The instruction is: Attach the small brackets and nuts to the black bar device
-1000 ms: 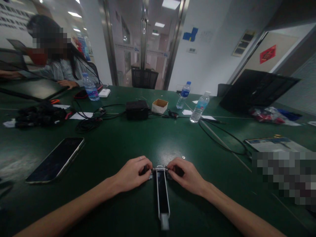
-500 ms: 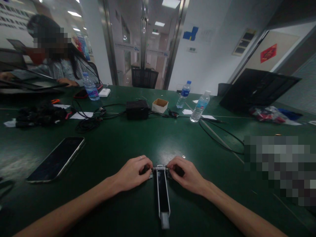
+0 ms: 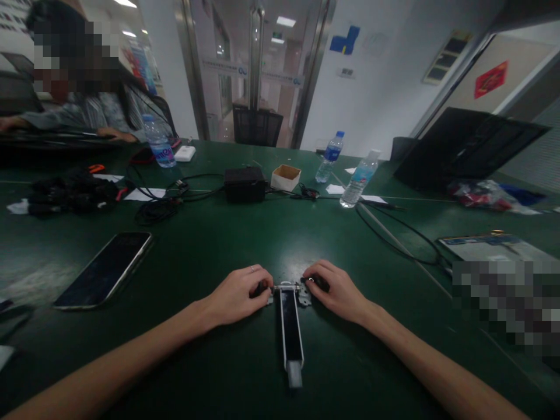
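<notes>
Grip: left hand point(image 3: 242, 294) apparently closed on the left end of the narrow pale-rimmed piece point(image 3: 291, 326), which lies on the green table point(image 3: 210, 245) between the hands; right hand point(image 3: 336, 291) drawn back from the right end, its fingertips seemingly pinching a small ring point(image 3: 311, 280). Newly uncovered, the right bracket point(image 3: 305, 296) shows, leaving the left hand alone to steady the piece
</notes>
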Tool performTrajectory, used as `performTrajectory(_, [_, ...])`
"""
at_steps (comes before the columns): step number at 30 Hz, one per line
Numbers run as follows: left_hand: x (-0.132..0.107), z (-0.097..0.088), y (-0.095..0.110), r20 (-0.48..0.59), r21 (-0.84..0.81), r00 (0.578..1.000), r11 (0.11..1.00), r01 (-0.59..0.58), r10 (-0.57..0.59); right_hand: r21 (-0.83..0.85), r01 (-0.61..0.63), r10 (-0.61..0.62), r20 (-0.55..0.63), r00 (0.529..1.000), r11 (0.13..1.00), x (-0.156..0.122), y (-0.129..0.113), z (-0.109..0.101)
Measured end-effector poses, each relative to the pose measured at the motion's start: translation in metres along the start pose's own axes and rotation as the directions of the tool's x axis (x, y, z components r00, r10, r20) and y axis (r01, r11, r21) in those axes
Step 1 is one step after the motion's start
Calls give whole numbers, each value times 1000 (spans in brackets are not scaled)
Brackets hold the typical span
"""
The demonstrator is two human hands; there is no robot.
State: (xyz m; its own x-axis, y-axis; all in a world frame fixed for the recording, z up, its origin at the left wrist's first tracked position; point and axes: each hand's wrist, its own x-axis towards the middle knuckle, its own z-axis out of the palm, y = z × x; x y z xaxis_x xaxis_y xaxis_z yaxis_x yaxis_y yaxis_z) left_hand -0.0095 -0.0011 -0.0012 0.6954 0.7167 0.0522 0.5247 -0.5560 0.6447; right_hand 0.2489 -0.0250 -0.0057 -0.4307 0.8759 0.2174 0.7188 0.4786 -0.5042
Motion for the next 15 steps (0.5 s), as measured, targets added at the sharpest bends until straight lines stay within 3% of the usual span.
performTrajectory(15, [0,-1,0,2,5,1000,1000,-7,7,1,36,-36,35,999,999,1,-1,-1])
